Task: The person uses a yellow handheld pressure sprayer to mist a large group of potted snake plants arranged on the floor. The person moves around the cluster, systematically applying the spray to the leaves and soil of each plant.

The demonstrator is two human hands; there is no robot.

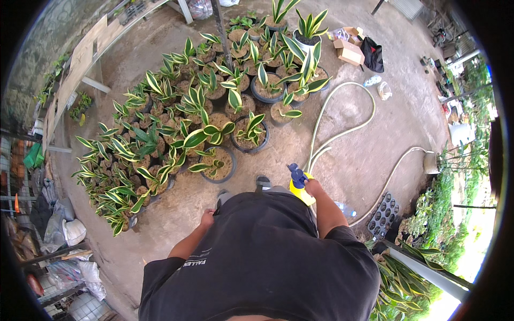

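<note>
My right hand [314,188] is closed around the dark blue top of a yellow pump sprayer [298,187], held out beside my right leg. Its nozzle points forward, over the concrete floor. Down by my left thigh is my left hand [207,218], partly covered by my dark shirt; whether its fingers hold anything cannot be told. Ahead and to the left stands a dense group of potted snake plants [194,100] with yellow-edged leaves. Nearest my feet are a wide black pot [229,176] of pale soil and another snake plant pot [249,134].
A pale garden hose [372,114] loops across the floor on the right. Beyond it lie a plastic bottle [372,80] and an opened cardboard box [348,52]. A black seedling tray [383,216] sits at right. One metal post [222,34] rises among the pots.
</note>
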